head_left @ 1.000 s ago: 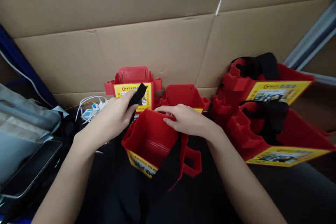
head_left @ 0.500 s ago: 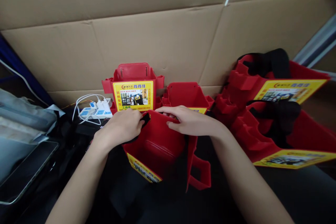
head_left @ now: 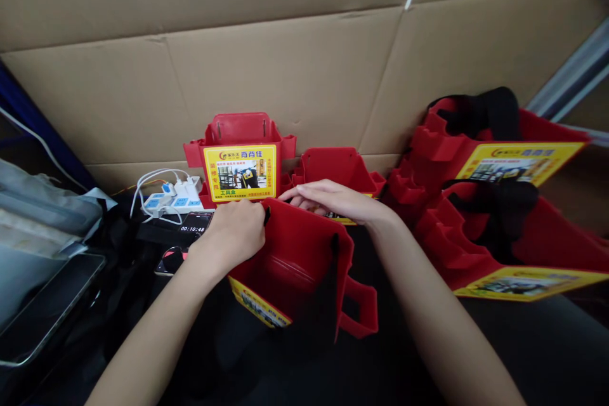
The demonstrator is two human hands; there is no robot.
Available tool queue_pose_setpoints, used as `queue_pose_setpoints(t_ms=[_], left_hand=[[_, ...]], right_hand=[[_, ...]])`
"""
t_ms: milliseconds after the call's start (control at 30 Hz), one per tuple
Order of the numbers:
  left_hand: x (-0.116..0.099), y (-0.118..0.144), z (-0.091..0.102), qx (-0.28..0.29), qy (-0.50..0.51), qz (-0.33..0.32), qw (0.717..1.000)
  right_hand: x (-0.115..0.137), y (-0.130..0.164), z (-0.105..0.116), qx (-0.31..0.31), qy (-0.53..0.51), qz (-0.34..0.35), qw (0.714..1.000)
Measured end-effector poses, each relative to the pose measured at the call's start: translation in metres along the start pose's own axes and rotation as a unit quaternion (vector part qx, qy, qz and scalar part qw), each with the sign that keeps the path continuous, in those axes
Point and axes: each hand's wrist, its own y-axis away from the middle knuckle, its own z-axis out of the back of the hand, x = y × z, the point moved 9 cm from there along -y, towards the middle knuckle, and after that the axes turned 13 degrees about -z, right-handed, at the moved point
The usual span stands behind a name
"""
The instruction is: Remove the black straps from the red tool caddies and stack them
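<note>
A red plastic tool box [head_left: 304, 235] is tilted in front of me, its mouth facing me and a yellow label [head_left: 259, 302] low on its front. At the top left corner of its back panel, my left hand [head_left: 235, 231] is closed in a fist around a black strap [head_left: 267, 213], of which only a short bit shows. My right hand [head_left: 333, 200] lies behind the panel's top edge, fingers stretched to the left; its thumb and the undersides of the fingers are hidden. A second black piece [head_left: 335, 246] shows at the panel's right slot.
Two red boxes [head_left: 242, 130] [head_left: 330, 165] stand against the cardboard wall [head_left: 285, 76]. Two more with black straps [head_left: 499, 114] are at right [head_left: 457, 260]. A white power strip [head_left: 181, 202], a phone with a timer [head_left: 195, 223] and a larger dark-screened device [head_left: 52, 304] are at left.
My right hand has moved from gripping the panel's top edge to behind it, its thumb now out of sight. My left hand has shifted slightly right, covering more of the strap.
</note>
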Motion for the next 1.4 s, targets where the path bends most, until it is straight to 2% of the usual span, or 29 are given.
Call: queue_pose_setpoints(t_ms=[167, 267, 433, 500, 567, 667, 700, 767, 833, 933, 1067, 1133, 1167, 1200, 1233, 1300, 1333, 1400], left_hand=[[0.003, -0.001, 0.001, -0.006, 0.000, 0.024, 1.000], [0.003, -0.002, -0.001, -0.009, 0.005, 0.019, 1.000], [0.002, -0.003, -0.001, -0.018, 0.015, 0.014, 1.000], [0.006, -0.002, 0.005, -0.040, 0.034, 0.022, 0.998], [0.012, 0.000, 0.017, -0.095, 0.063, 0.031, 0.993], [0.015, 0.002, 0.036, -0.189, 0.114, -0.016, 0.975], [0.013, 0.001, 0.039, -0.201, 0.130, -0.051, 0.970], [0.006, -0.003, 0.036, -0.191, 0.160, -0.122, 0.961], [0.005, -0.005, 0.030, -0.173, 0.177, -0.155, 0.956], [0.012, -0.005, 0.025, -0.163, 0.188, -0.156, 0.956], [0.015, -0.001, 0.024, -0.141, 0.205, -0.170, 0.954], [0.016, 0.000, 0.024, -0.134, 0.208, -0.169, 0.954], [0.015, 0.000, 0.025, -0.131, 0.209, -0.167, 0.955], [0.015, 0.000, 0.026, -0.130, 0.209, -0.164, 0.955], [0.014, 0.000, 0.026, -0.129, 0.211, -0.161, 0.955], [0.012, 0.000, 0.027, -0.126, 0.216, -0.161, 0.955], [0.011, 0.001, 0.027, -0.126, 0.220, -0.162, 0.954], [0.008, 0.001, 0.028, -0.125, 0.230, -0.167, 0.951]], right_hand=[[-0.012, -0.025, -0.010, 0.010, -0.062, 0.055, 0.996], [-0.014, -0.034, -0.020, 0.011, -0.070, 0.078, 0.994], [-0.013, -0.039, -0.024, -0.004, -0.062, 0.092, 0.994], [-0.012, -0.038, -0.024, -0.007, -0.046, 0.095, 0.994], [-0.011, -0.037, -0.024, -0.017, -0.024, 0.095, 0.995], [-0.010, -0.037, -0.024, -0.042, 0.019, 0.093, 0.995], [-0.011, -0.038, -0.024, -0.053, 0.034, 0.090, 0.994], [-0.011, -0.037, -0.020, -0.080, 0.070, 0.080, 0.991], [-0.013, -0.033, -0.009, -0.124, 0.115, 0.061, 0.984], [-0.015, -0.014, 0.028, -0.238, 0.189, 0.016, 0.953], [-0.019, 0.027, 0.088, -0.412, 0.258, -0.073, 0.871], [-0.017, 0.041, 0.099, -0.458, 0.313, -0.111, 0.824], [-0.012, 0.042, 0.095, -0.457, 0.340, -0.103, 0.816], [-0.005, 0.038, 0.085, -0.432, 0.358, -0.073, 0.824], [0.002, 0.030, 0.068, -0.384, 0.361, -0.026, 0.850], [0.014, 0.013, 0.026, -0.244, 0.310, 0.071, 0.916], [0.017, 0.005, 0.007, -0.182, 0.279, 0.096, 0.938], [0.018, -0.007, -0.018, -0.121, 0.249, 0.102, 0.955]])
